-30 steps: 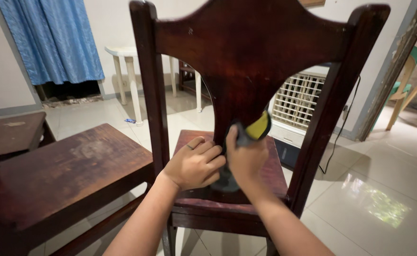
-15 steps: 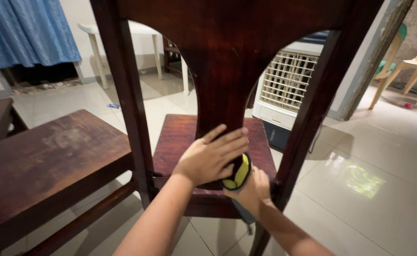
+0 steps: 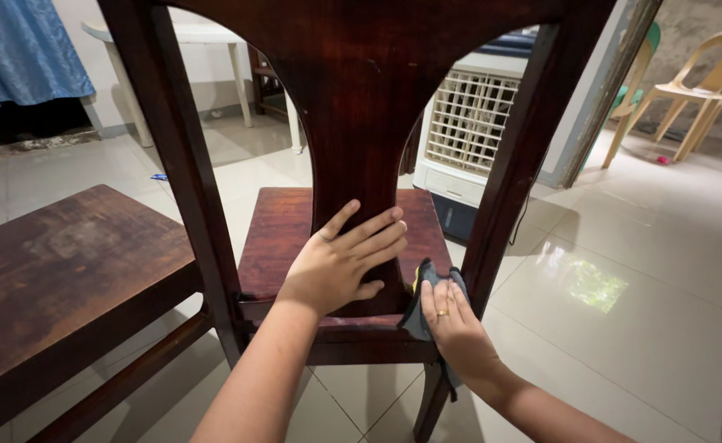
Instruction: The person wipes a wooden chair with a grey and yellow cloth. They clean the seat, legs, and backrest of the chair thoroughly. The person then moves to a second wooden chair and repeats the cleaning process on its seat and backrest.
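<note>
A dark red-brown wooden chair (image 3: 361, 107) stands in front of me, seen from behind. My left hand (image 3: 340, 262) lies flat with fingers spread on the bottom of the chair's centre back slat. My right hand (image 3: 451, 324) presses a grey cloth (image 3: 423, 287) with a bit of yellow against the rear seat rail, beside the right back post. The cloth hangs down below my wrist.
A second wooden seat (image 3: 57, 271) stands at the left. A white air cooler (image 3: 472, 131) is behind the chair, a white plastic table (image 3: 205, 37) at the back, a beige plastic chair (image 3: 705, 74) far right, a blue curtain (image 3: 16, 49) top left. Glossy tiled floor (image 3: 623, 295).
My right hand has slid the cloth down and rightward, from the back slat to the rear seat rail. My left hand opened from a loose fist and now rests flat on the slat.
</note>
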